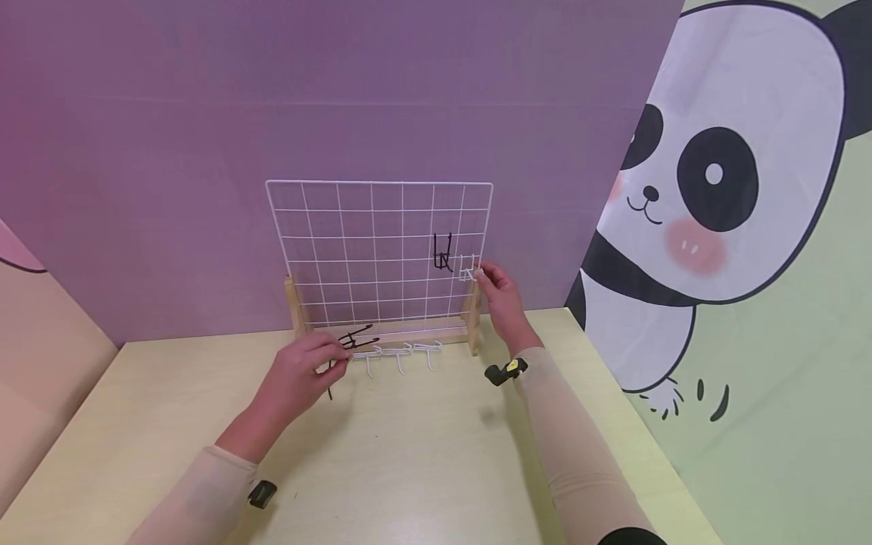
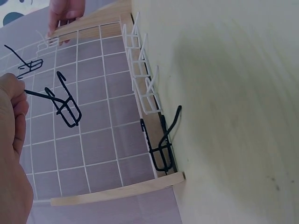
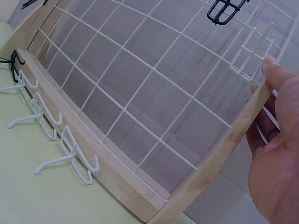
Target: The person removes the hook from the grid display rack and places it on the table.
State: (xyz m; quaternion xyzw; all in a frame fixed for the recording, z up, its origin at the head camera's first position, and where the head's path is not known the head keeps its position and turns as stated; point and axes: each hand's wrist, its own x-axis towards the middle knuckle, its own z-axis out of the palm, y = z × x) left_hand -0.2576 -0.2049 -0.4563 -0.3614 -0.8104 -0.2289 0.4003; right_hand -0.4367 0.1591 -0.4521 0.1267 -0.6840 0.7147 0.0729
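Observation:
My left hand [image 1: 303, 372] pinches a black wire hook [image 2: 70, 109] by its prong, in front of the lower left part of a white wire grid panel [image 1: 378, 182]. The grid stands upright in a wooden stand [image 1: 473, 325]. My right hand [image 1: 502, 299] grips the grid's right edge by the stand's post, thumb in front and fingers behind. Right beside that thumb, a white wire hook [image 3: 252, 58] hangs on the grid. Another black hook [image 1: 443, 253] hangs slightly higher and to its left.
Three white hooks, one of them the rightmost hook [image 1: 428, 348], lie in a row along the stand's base. A further black hook [image 2: 163, 149] lies at the row's left end, mostly hidden by my left hand in the head view. A purple wall [image 1: 204, 151] rises behind the table [image 1: 422, 454].

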